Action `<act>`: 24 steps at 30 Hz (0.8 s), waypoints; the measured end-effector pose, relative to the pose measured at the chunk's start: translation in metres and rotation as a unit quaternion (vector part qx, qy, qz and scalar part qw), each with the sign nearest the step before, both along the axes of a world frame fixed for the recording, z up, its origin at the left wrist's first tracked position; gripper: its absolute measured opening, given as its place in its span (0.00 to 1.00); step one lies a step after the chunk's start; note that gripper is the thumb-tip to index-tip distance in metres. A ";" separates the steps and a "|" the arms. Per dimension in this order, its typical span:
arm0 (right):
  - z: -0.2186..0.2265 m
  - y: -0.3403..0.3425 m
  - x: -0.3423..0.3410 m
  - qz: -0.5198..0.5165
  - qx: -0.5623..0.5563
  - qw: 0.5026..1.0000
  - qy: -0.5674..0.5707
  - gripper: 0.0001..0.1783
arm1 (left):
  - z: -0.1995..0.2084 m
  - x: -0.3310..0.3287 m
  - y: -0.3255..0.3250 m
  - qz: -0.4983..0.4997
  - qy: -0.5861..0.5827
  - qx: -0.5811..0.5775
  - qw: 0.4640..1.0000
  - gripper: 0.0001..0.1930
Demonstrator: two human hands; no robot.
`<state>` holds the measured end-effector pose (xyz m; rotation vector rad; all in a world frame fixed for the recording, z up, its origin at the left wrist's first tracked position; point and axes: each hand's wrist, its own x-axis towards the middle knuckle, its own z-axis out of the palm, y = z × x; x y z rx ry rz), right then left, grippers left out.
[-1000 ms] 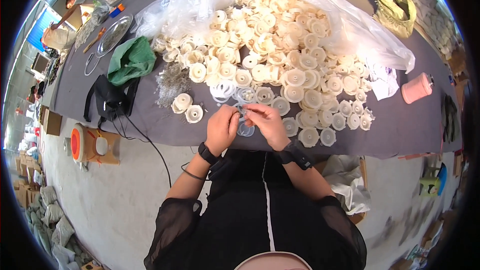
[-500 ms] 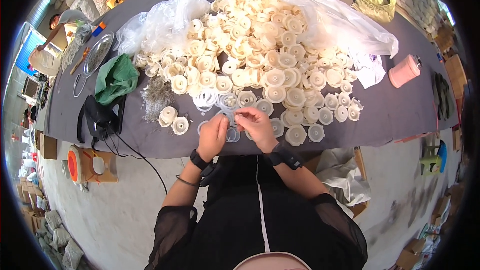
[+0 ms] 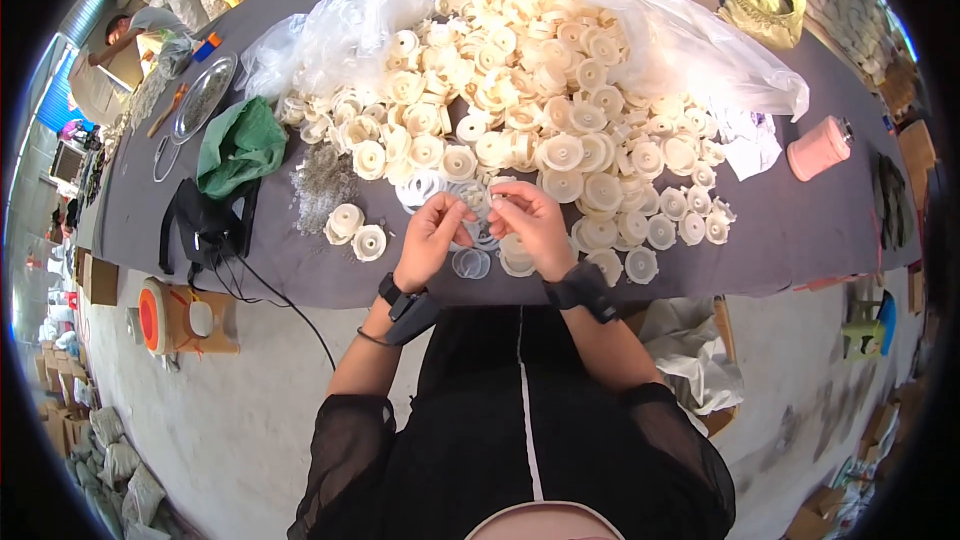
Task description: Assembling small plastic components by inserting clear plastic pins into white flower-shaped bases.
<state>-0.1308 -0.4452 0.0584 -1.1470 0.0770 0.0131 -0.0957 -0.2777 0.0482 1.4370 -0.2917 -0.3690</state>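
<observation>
Both my hands work over the near edge of a grey-covered table, a short gap between them. My left hand (image 3: 432,238) is closed, thumb against fingers; anything in the pinch is too small to name. My right hand (image 3: 537,232) is also pinched, with a small pale bit at its fingertips that I cannot make out. Thin translucent rings (image 3: 420,188) lie just beyond my left hand, and more clear rings (image 3: 471,263) lie between my wrists. A cream round plastic part (image 3: 515,258) sits beside my right hand, partly covered by it. Beyond rises a large heap of similar parts (image 3: 560,152).
Left of my hands are two loose cream parts (image 3: 369,243), a pile of tiny grey and clear pieces (image 3: 325,185), a green cloth bag (image 3: 240,148), a black device with a cable (image 3: 207,225) and a metal tray (image 3: 205,95). Clear plastic sheeting (image 3: 690,30) covers the heap's back; a pink cylinder (image 3: 818,148) stands right.
My hands have moved apart from each other and slightly away from me. The whole view has shifted a little. The fingers of both hands stay pinched.
</observation>
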 end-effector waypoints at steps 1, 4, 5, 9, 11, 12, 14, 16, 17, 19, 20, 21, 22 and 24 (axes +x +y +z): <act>0.000 -0.004 0.000 0.001 0.001 1.000 0.000 0.10 | 0.000 -0.002 0.000 0.001 0.000 0.001 1.000 0.08; 0.000 -0.011 -0.001 0.101 0.129 0.986 0.033 0.14 | 0.001 -0.007 -0.001 -0.020 -0.050 0.011 0.999 0.06; 0.001 -0.011 -0.001 0.101 0.129 0.986 0.033 0.14 | 0.001 -0.008 -0.001 -0.019 -0.049 0.011 0.999 0.06; 0.007 -0.007 -0.006 0.125 0.075 0.989 0.029 0.15 | -0.001 -0.009 0.002 -0.024 -0.097 0.046 0.994 0.05; 0.008 -0.008 -0.007 0.131 0.067 0.989 0.031 0.16 | 0.002 -0.010 0.003 -0.023 -0.115 0.068 0.991 0.05; 0.009 -0.010 -0.006 0.156 0.049 0.986 0.025 0.17 | 0.009 -0.012 0.003 -0.020 -0.172 0.109 0.979 0.05; 0.009 -0.014 -0.007 0.179 0.031 0.983 0.019 0.18 | 0.012 -0.012 0.003 -0.017 -0.229 0.148 0.962 0.06; 0.010 -0.016 -0.008 0.208 0.012 0.977 0.046 0.19 | 0.012 -0.013 0.002 -0.027 -0.232 0.141 0.962 0.06; 0.010 -0.015 -0.008 0.208 0.012 0.977 0.045 0.19 | 0.011 -0.014 0.001 -0.027 -0.233 0.141 0.962 0.06; 0.008 -0.012 -0.011 0.166 0.019 0.985 0.037 0.16 | 0.008 -0.017 -0.004 -0.062 -0.060 0.023 0.996 0.08; 0.007 -0.010 -0.012 0.167 0.019 0.985 0.035 0.16 | 0.008 -0.016 -0.008 -0.062 -0.062 0.023 0.996 0.08; 0.004 -0.008 -0.014 0.119 0.011 0.993 0.017 0.14 | 0.012 -0.017 -0.013 -0.055 -0.049 0.025 0.997 0.09; 0.000 -0.008 -0.015 0.070 0.004 0.998 0.000 0.12 | 0.014 -0.016 -0.017 -0.049 -0.037 0.026 0.998 0.09; -0.009 -0.011 -0.017 0.007 0.023 0.999 -0.036 0.11 | 0.015 -0.004 -0.022 -0.055 -0.064 0.084 0.993 0.09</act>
